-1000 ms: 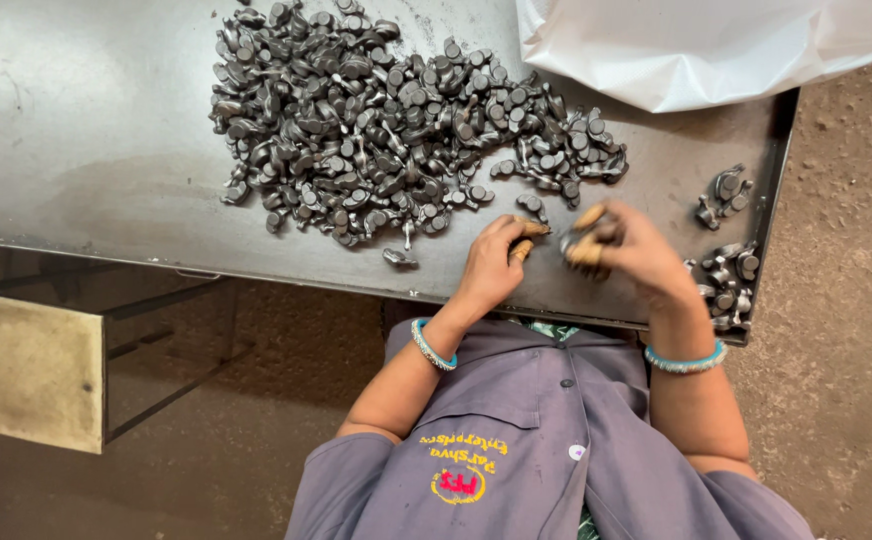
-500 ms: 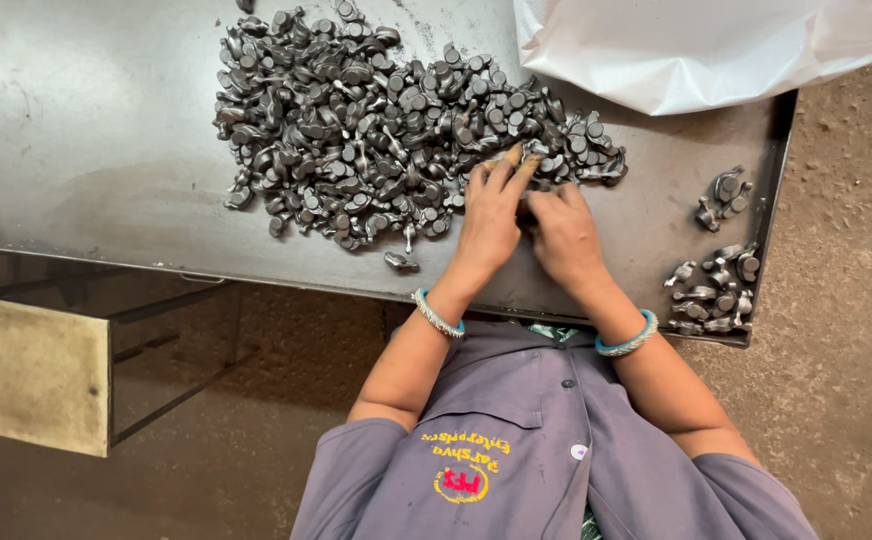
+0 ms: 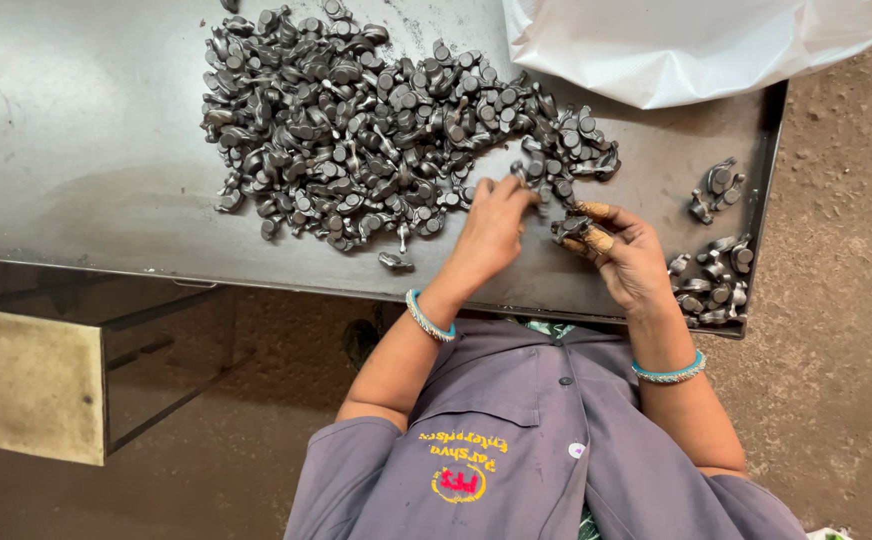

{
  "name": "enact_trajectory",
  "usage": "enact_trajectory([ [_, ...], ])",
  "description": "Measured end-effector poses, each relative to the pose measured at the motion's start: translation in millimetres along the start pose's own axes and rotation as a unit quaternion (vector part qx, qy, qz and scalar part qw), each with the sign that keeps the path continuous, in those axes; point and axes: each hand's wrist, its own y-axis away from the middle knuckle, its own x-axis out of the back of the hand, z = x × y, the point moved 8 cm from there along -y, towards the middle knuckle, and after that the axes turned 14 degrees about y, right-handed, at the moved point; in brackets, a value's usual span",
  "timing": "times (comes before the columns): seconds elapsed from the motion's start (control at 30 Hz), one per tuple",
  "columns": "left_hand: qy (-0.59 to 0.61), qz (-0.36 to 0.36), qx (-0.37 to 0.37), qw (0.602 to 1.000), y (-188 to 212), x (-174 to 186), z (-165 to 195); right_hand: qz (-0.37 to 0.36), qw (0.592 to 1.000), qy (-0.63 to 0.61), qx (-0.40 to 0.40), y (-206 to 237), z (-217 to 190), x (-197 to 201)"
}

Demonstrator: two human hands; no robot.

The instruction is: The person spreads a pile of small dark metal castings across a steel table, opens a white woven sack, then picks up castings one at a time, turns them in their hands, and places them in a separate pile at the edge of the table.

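A dark metal part (image 3: pixel 568 228) is held in the right hand (image 3: pixel 628 262), grip closed. The left hand (image 3: pixel 491 232) is laid loosely open on the pile of metal parts (image 3: pixel 376 130) on the counter (image 3: pixel 86 170).

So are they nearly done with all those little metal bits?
Probably not. Only a small group of dark grey forged metal pieces sits set apart at the grey steel table's right edge. The right hand holds one dark metal piece, and the left hand reaches into the big heap, which looks far larger.
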Motion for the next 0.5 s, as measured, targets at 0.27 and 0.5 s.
enact_trajectory([
  [0.27, 0.279, 0.044, 0.025, 0.959, 35, 6, 21, -0.001, 1.000, 0.001, -0.005, 1, 7, 5],
  [0.5, 0.500, 0.031, 0.118, 0.857, 44, -27, -24, -0.047, 0.999, 0.003, -0.003, 6, 9, -5],
])
